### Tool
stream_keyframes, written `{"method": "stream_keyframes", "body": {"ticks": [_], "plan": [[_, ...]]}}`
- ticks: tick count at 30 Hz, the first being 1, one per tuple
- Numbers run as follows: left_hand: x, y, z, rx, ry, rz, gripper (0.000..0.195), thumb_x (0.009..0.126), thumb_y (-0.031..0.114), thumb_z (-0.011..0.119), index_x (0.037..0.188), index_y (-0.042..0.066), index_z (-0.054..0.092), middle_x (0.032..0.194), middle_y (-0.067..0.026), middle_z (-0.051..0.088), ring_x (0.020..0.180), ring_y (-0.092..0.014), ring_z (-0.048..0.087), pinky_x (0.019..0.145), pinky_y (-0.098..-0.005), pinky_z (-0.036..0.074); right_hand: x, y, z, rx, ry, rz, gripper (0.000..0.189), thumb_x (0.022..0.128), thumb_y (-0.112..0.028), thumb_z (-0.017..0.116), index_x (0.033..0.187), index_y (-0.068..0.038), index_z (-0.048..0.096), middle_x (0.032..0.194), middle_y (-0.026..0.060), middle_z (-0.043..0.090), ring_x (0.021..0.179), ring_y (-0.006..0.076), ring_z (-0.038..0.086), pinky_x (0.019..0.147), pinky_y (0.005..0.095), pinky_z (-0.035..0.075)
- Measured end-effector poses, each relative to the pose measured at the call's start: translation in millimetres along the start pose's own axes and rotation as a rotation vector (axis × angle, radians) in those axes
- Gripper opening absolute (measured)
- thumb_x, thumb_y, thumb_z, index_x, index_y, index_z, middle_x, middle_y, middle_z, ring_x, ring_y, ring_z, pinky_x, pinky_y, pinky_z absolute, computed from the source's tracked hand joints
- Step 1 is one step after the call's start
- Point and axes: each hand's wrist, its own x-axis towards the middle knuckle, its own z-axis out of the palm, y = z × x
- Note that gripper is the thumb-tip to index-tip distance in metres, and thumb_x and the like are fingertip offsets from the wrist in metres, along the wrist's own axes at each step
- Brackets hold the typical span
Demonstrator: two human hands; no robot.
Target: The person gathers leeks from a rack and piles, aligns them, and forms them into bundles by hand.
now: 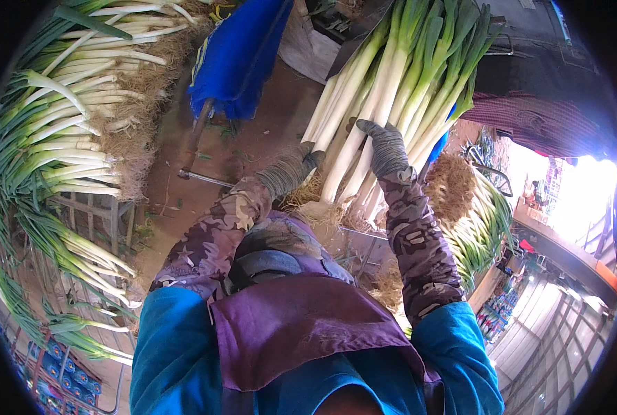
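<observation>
Leeks with long white shafts and green tops (pixel 391 88) lie in front of me, their roots towards my body. My left hand (pixel 290 168), in a grey work glove, is at the left edge of these leeks near the root end; whether its fingers grip a shaft is unclear. My right hand (pixel 386 148), gloved alike, lies over the white shafts in the middle with its fingers curled round a leek. Both forearms wear camouflage sleeves.
A big heap of leeks with roots (pixel 80 124) fills the left side. A blue cloth (pixel 235 57) hangs over a pole ahead. More bundled leeks (pixel 469 218) stand at right, beside a metal frame. Loose leeks (pixel 90 254) lie on a rack at lower left.
</observation>
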Motion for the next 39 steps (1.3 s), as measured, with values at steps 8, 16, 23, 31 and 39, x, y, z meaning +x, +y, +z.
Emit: {"method": "stream_keyframes", "body": {"ticks": [8,16,23,31,39], "plan": [[-29,18,7,0.504,0.088,0.078,0.046,0.101,0.049,0.046,0.107,0.008,0.066,0.097,-0.025,0.069,0.094,-0.045,0.065,0.083,-0.0552,0.05,6,30,-5,-0.208,0.058,0.094,0.028,0.087,-0.014,0.07,0.113,-0.004,0.069,0.09,0.0134,0.069,0.078,0.0217,0.067,0.073,0.0345,0.055],[-42,15,13,0.205,0.099,0.157,0.032,0.092,0.022,0.068,0.117,0.003,0.062,0.103,-0.0225,0.069,0.097,-0.038,0.067,0.082,-0.0443,0.053,1,33,-14,-0.058,-0.042,0.007,0.042,0.081,-0.022,0.076,0.114,0.001,0.062,0.098,0.014,0.066,0.083,0.0263,0.063,0.072,0.0406,0.054],[-58,7,6,0.241,0.196,0.169,0.034,0.091,0.022,0.069,0.121,0.006,0.063,0.112,-0.021,0.066,0.106,-0.037,0.065,0.086,-0.0421,0.053,6,65,18,-0.151,0.14,0.167,0.072,0.081,-0.026,0.078,0.138,0.006,0.048,0.132,0.0204,0.058,0.115,0.0322,0.057,0.096,0.0383,0.047],[23,-58,-8,-0.33,-0.114,-0.148,0.052,0.106,0.042,0.044,0.138,0.001,0.05,0.131,-0.0119,0.058,0.123,-0.022,0.055,0.1,-0.0322,0.046,-7,57,26,0.321,-0.019,0.435,0.071,0.08,-0.033,0.08,0.133,0.003,0.05,0.12,0.0171,0.058,0.108,0.0277,0.057,0.092,0.0385,0.049],[-37,13,11,0.16,-0.161,-0.101,0.103,0.093,0.072,0.04,0.158,-0.001,0.007,0.164,-0.0208,0.015,0.149,-0.037,0.025,0.12,-0.0552,0.016,1,26,48,0.2,0.193,0.524,0.074,0.079,-0.032,0.078,0.137,0.001,0.046,0.126,0.0169,0.056,0.112,0.0314,0.058,0.098,0.0461,0.048]]}}
